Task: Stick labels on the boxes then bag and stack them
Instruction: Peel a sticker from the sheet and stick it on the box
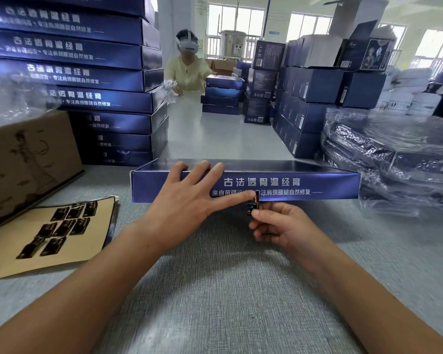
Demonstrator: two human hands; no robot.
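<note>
Two hands work close together at the near face of a long flat box, which lies across the middle of my view on the table. My left hand is spread flat against the box's glossy blue cardboard. Its fingers are straight and reach up over the top edge, and the thumb stretches right along the printed white lettering. My right hand sits just below the thumb tip, with its fingers curled. Forefinger and thumb pinch a small black label, which stands upright at the box's lower near edge. I cannot tell whether the label is stuck down.

The table top is grey with a fine woven-looking grain. At near left lies a tan backing sheet carrying glossy black stickers with rounded corners, scattered at slight angles. Behind it sits a brown corrugated carton with a line drawing printed on it. At far left a tall stack of the same blue boxes rises. On the right, more boxes wrapped in crinkled clear plastic are piled up. Across the table, another person wearing a white headset reaches toward a short pile of boxes.
</note>
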